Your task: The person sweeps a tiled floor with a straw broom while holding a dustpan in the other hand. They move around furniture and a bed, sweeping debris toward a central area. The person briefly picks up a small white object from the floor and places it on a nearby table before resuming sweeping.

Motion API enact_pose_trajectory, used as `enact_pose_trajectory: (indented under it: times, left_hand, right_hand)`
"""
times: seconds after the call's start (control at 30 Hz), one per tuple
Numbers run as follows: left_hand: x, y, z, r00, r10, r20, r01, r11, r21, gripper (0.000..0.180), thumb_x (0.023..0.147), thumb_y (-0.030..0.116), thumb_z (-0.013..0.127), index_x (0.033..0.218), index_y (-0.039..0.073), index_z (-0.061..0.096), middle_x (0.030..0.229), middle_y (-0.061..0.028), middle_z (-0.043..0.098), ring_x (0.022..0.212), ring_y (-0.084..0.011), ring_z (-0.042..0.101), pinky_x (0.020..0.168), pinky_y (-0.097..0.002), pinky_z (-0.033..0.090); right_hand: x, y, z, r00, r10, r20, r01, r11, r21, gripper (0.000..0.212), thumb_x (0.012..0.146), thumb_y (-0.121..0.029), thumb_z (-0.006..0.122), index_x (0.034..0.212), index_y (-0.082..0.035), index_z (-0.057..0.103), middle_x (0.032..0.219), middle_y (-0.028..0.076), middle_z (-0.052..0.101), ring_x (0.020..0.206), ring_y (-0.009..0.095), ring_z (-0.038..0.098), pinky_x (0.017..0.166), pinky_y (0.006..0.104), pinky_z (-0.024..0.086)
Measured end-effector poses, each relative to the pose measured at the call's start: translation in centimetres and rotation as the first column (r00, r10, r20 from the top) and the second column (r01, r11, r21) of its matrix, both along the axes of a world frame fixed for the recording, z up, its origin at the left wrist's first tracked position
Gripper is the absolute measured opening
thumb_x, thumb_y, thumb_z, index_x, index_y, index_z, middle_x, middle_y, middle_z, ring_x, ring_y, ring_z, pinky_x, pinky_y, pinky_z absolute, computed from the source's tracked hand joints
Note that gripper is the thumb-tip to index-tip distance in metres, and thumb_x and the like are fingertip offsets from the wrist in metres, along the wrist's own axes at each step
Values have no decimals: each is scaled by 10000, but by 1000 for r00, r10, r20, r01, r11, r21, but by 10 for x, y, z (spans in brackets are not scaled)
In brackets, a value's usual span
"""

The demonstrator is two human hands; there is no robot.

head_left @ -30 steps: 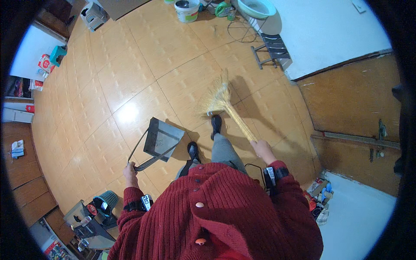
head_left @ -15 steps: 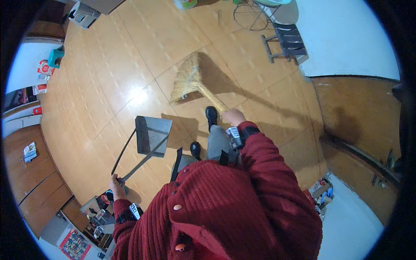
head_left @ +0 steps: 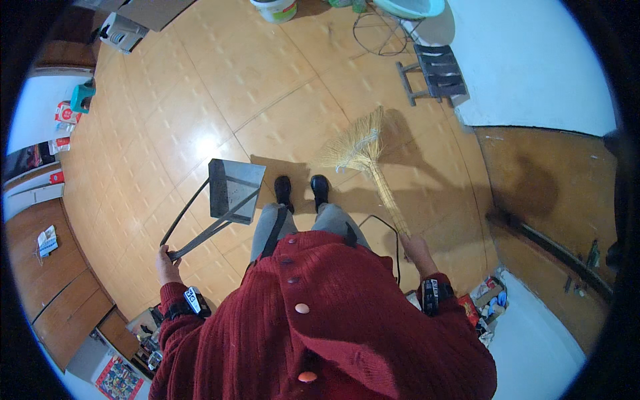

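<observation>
My left hand (head_left: 168, 265) is closed round the end of the long dark handle of a dustpan. The grey metal dustpan (head_left: 233, 193) hangs or rests low in front of me, left of my feet; I cannot tell whether it touches the floor. My right hand (head_left: 417, 253) grips the top of the handle of a straw broom (head_left: 365, 148). Its bristles fan out ahead and to the right of my shoes, over the tiled floor, with a shadow beside them.
Tan tiles (head_left: 280, 87) make up the floor. At the far right stand a dark folding stool (head_left: 437, 70) and a pale green basin (head_left: 413, 5) on a wire stand. A white bucket (head_left: 275, 9) is ahead. Wooden cabinets (head_left: 67, 287) line the left wall.
The broom has swung to the right and back toward me, with my right hand. My left hand has shifted slightly left and up with the dustpan handle. My feet now stand side by side.
</observation>
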State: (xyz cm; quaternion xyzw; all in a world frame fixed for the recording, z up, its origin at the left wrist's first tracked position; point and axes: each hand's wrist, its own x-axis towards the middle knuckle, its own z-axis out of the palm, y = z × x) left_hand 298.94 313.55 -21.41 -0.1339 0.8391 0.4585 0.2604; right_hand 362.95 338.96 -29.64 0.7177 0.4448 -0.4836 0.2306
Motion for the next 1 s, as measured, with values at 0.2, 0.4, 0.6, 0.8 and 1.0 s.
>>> enact_pose_trajectory:
  times: [0.2,0.4,0.6,0.8,1.0]
  left_hand:
    - [-45,51,-16,1000,-17,-16,16,999,-38,205,735,291,580,804,103,540,655,-27,514,671,-155,516,645,-377,421]
    - [-93,89,-22,999,-12,35,16,994,-108,166,720,255,578,741,97,532,639,-32,524,642,-160,511,622,-369,424]
    - [-144,120,-1,995,-59,85,70,989,-132,129,690,161,543,590,135,466,567,3,470,537,-99,457,531,-298,397]
    - [-203,157,17,992,-100,81,116,968,-223,122,677,136,543,579,121,472,561,12,461,527,-94,449,512,-277,398]
    - [-227,183,3,980,-183,82,195,963,-185,130,648,106,567,570,84,465,548,10,419,457,-89,387,413,-226,325]
  right_hand:
    - [-71,73,-27,980,193,-53,-171,944,282,502,802,-452,408,797,5,618,659,206,591,692,354,596,620,411,463]
    - [-221,176,-19,945,318,-80,-258,870,420,501,787,-415,419,819,50,603,815,283,567,822,415,557,747,467,433]
    - [-402,251,-40,934,326,-149,-229,862,453,415,773,-376,452,825,-7,634,839,230,598,836,374,578,749,440,452]
    - [-487,290,-75,962,248,-111,-200,923,328,353,769,-326,460,847,-34,641,881,195,607,860,346,583,752,430,458]
    - [-393,241,-101,958,100,-270,-59,986,154,357,775,-335,487,817,6,586,735,185,582,688,309,582,583,429,449]
